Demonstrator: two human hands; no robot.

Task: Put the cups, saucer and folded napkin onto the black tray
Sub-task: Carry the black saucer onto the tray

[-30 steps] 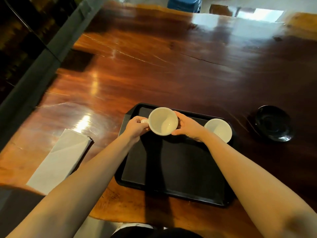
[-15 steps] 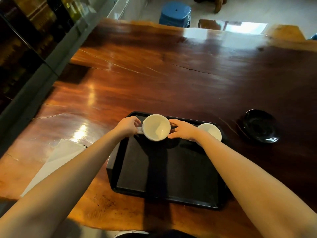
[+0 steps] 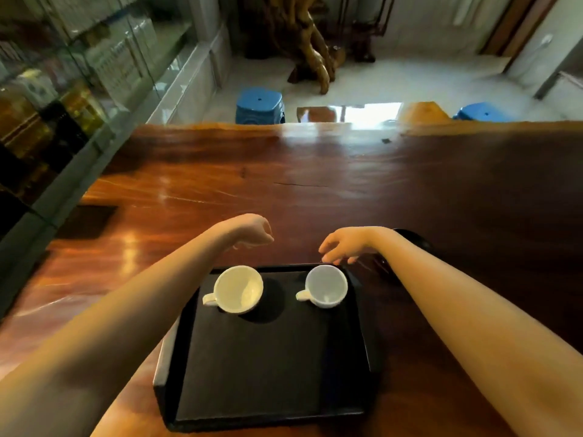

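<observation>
White, glossy, unmarked: two cups, left cup [image 3: 237,292] and right cup [image 3: 325,290], upright at far end of black tray [image 3: 271,373] on wooden surface [image 3: 315,171], handles pointing left. Left hand [image 3: 254,230] loosely curled, right hand [image 3: 342,247] spread open, both empty beyond tray. Dark saucer [image 3: 413,244] half hidden behind right forearm. No legible writing.

two cups [image 3: 238,289] crowd tray [image 3: 262,367] far end, near half clear

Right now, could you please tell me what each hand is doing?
Left hand: loosely curled, holding nothing.
Right hand: open, empty, above the black tray's far edge.
</observation>
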